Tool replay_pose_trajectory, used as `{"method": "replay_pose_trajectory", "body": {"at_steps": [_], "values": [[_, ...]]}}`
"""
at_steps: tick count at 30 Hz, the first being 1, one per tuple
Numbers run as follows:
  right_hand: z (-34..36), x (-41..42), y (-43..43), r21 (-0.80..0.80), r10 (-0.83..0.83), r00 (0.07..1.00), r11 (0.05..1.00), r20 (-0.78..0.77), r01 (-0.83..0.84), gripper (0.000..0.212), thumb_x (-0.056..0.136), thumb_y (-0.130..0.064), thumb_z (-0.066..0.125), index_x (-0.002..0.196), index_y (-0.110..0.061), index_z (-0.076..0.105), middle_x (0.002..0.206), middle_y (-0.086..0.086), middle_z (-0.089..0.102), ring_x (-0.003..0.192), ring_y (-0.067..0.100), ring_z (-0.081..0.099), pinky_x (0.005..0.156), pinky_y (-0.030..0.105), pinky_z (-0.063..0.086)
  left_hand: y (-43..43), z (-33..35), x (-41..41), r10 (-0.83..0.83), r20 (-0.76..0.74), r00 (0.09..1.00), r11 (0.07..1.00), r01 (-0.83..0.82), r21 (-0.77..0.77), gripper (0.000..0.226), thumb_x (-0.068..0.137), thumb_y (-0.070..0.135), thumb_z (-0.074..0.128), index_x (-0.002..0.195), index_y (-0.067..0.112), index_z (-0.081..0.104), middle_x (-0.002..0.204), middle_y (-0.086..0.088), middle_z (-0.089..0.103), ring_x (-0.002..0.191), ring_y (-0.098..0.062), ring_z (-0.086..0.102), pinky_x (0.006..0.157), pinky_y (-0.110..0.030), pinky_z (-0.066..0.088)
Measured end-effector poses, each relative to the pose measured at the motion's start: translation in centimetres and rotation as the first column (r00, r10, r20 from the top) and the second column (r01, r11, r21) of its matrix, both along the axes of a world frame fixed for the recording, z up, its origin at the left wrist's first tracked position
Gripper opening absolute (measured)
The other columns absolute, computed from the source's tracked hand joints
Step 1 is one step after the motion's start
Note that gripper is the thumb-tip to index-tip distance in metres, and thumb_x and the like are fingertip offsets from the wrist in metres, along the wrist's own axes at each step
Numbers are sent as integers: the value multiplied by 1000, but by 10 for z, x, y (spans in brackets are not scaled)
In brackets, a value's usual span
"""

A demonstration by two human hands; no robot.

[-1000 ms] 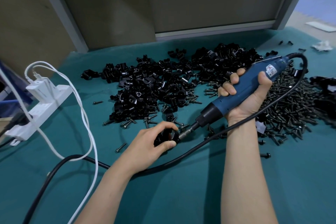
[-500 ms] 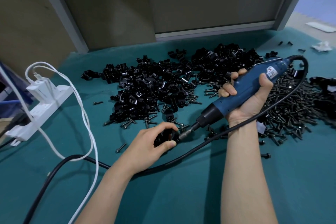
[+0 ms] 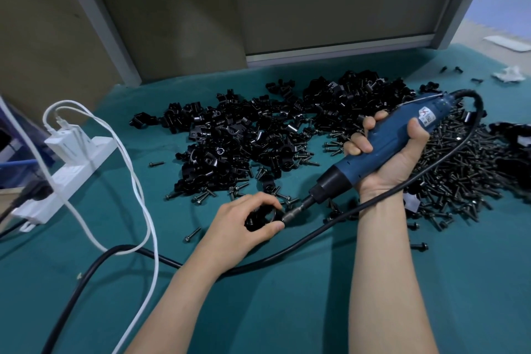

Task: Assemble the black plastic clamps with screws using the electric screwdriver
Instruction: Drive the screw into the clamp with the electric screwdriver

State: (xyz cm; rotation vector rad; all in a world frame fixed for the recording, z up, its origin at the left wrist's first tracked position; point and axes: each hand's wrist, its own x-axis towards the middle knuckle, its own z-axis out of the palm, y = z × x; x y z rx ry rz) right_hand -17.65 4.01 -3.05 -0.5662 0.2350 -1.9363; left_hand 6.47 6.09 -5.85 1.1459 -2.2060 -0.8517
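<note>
My left hand (image 3: 244, 224) grips a black plastic clamp (image 3: 260, 218) down on the green table, thumb and fingers curled around it. My right hand (image 3: 385, 158) grips the blue electric screwdriver (image 3: 382, 146), which slants down to the left. Its metal bit (image 3: 296, 211) meets the right side of the clamp. Any screw at the bit's tip is hidden by my fingers. A big heap of black clamps (image 3: 258, 135) lies behind my hands. A heap of dark screws (image 3: 465, 175) lies to the right, behind my right hand.
The screwdriver's black cable (image 3: 316, 236) loops across the table under my forearms. A white power strip (image 3: 66, 178) with plugs and white cables (image 3: 138, 195) sits at the left. Loose screws (image 3: 192, 234) lie scattered near my left hand. A grey partition wall (image 3: 316, 3) stands behind the table.
The screwdriver has tilted slightly lower at its rear end. Both hands and the clamp stay almost where they were.
</note>
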Motion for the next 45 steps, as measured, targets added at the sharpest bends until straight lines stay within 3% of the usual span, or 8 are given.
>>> {"method": "replay_pose_trajectory", "body": {"at_steps": [3,7,22,34,36,38,41,45], "values": [[0,0,0,-7,2,1000,1000,3,-2,58,49,-48,85,86,-15,54,72,-2,57,42,8,46,42,19,39,0,0,1,-18,-17,1000,1000,18,-25,26,83,36,73,94,52,56,108,29,58,105,12,50,85,0,30],[-1,-1,0,-8,2,1000,1000,13,-2,57,49,-47,85,84,-14,54,69,-3,56,41,8,46,42,19,39,-1,0,1,-20,-3,1000,1000,20,-15,26,83,37,72,93,53,54,97,35,57,98,11,50,80,-1,30],[-2,0,-1,-9,-6,999,1000,42,6,57,44,-46,88,78,-13,55,61,-4,54,40,8,45,40,18,39,0,1,1,-21,-1,1000,1000,21,-7,23,84,35,71,95,49,57,97,29,59,97,11,51,79,-1,31],[8,-10,13,-76,12,997,997,73,-6,61,46,-42,89,88,-15,54,77,-3,60,41,8,48,42,17,40,2,7,-5,-57,-7,998,998,57,-8,18,87,32,69,97,45,60,100,28,61,99,11,52,80,-1,31],[12,-14,15,-102,22,995,995,102,-11,47,59,-42,78,89,-15,53,75,-3,60,40,8,48,42,18,40,2,8,-2,-62,19,998,998,62,2,20,87,33,69,95,48,59,99,30,61,101,13,51,81,0,31],[17,-17,19,-112,23,992,994,125,-9,36,71,-47,53,89,-17,50,75,-5,60,40,6,47,42,17,40,2,7,0,-45,0,999,999,45,11,18,86,34,68,93,48,60,97,31,63,99,12,53,79,0,31],[25,-13,23,5,-78,991,997,113,78,34,73,-48,49,86,-17,52,79,-4,58,43,8,47,45,17,40,1,7,0,13,-99,995,999,-10,38,14,86,34,67,93,45,63,89,30,63,79,4,59,69,-7,39],[21,0,41,378,-336,934,886,122,269,31,89,-45,47,81,-16,50,73,-1,55,50,13,50,52,18,40,-3,5,6,157,-262,952,978,-114,173,15,91,25,64,95,40,64,88,16,68,68,-10,65,63,-21,51]]}}
